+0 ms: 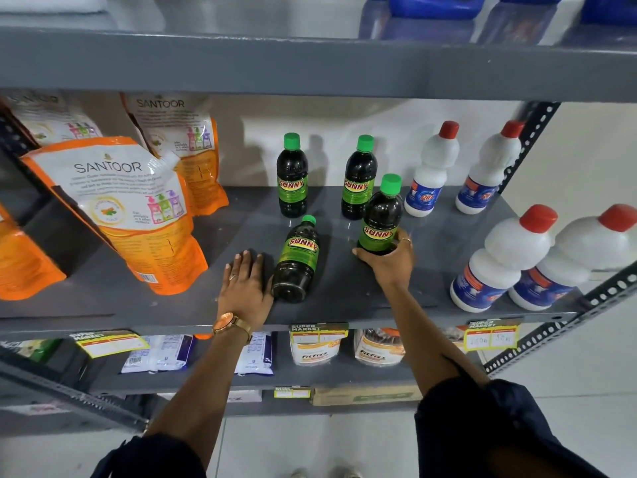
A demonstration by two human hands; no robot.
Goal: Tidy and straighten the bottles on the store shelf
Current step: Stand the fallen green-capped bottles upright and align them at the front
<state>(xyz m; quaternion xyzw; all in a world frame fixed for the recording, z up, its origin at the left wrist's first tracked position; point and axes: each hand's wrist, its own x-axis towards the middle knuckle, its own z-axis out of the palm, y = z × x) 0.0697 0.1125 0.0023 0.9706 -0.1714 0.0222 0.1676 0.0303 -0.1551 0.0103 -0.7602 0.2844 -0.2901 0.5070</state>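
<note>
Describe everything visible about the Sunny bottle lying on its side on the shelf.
The lying Sunny bottle is dark, seemingly plastic, holding blackish liquid, with a green screw cap pointing toward the shelf back and a green label with red-and-yellow lettering facing up. It rests flat on the grey shelf, base toward the front edge, slightly angled. The left hand lies flat beside it, its edge against the bottle's lower body. No other bottle touches it.

So on the shelf [448, 236], 2 Sunny bottles stand at the back: one [292, 175] at 12 o'clock, another [359, 177] just right of it. A 3rd bottle [380, 215] sits in front of that one, toward 1 o'clock. A 4th [297, 260] lies on its side dead center. 4 Santoor pouches [138, 208] sit out at 9 o'clock, and 4 cleaner bottles [499, 260] at 3 o'clock.
</note>
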